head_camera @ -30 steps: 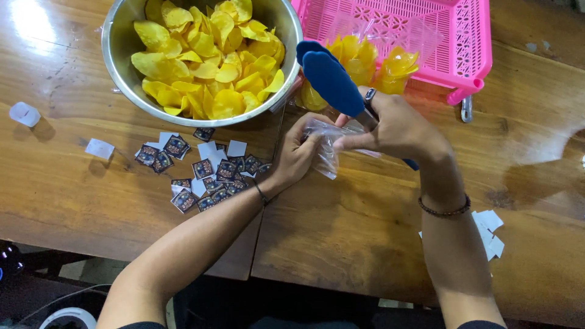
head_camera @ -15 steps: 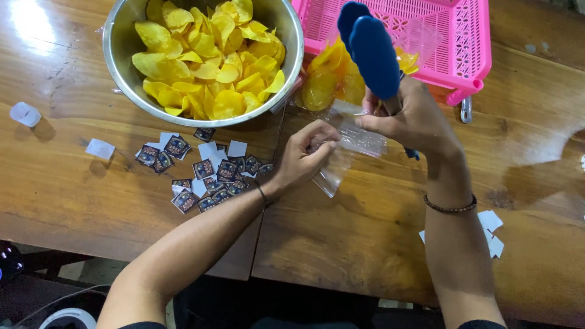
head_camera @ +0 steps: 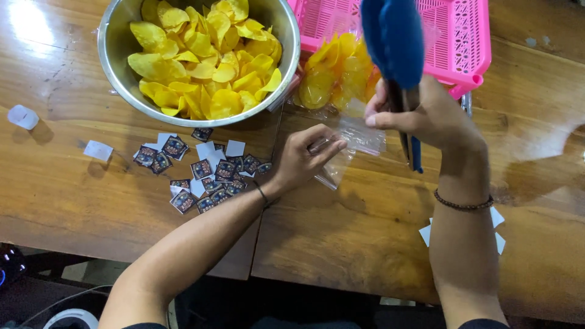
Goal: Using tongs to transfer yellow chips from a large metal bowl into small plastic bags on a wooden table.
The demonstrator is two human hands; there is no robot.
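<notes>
Tongs (head_camera: 395, 42) are riding clenched in my right hand (head_camera: 429, 116), tips raised to keep clear. Both hands are pinching the clear bag (head_camera: 347, 146); my left hand (head_camera: 304, 157) is spreading its mouth beside the right.

A glossy brown wooden table (head_camera: 73, 201) fills nearly the whole frame, its planks seamed down the middle and scuffed in places. Bright light glares off the varnish at the upper left and along the right edge. Below the table's near edge, at the bottom left, lies dim floor (head_camera: 36, 286).
</notes>
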